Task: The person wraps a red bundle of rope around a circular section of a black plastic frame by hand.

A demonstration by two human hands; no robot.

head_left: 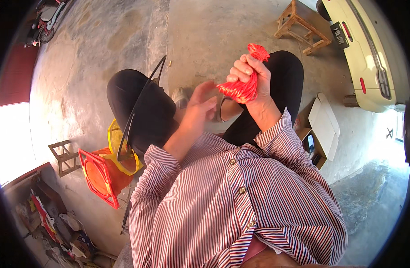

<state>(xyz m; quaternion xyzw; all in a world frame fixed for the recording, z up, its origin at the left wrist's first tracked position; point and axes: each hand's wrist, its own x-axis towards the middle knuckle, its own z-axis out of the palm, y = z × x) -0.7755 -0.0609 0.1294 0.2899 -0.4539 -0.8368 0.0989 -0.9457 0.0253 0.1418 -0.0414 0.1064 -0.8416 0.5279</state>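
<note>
My right hand (254, 78) is closed round the middle of a bundle of shiny red string (243, 91). A bunched tuft of it sticks out above my fist, and the looser strands fan out below toward the left. My left hand (200, 107) is beside the bundle's left end, somewhat blurred, with the forefinger and thumb spread apart. The forefinger's tip is close to the strands; whether it touches them I cannot tell. Nothing shows in that hand. Both hands are above my lap, between my knees.
An orange and yellow plastic stool-like object (102, 178) lies at my left, with a thin black curved bar (132, 116) by my left knee. An open cardboard box (318, 129) is at my right. Farther off are a wooden stool (303, 29), a pale vehicle (365, 58) and a motorbike (48, 22).
</note>
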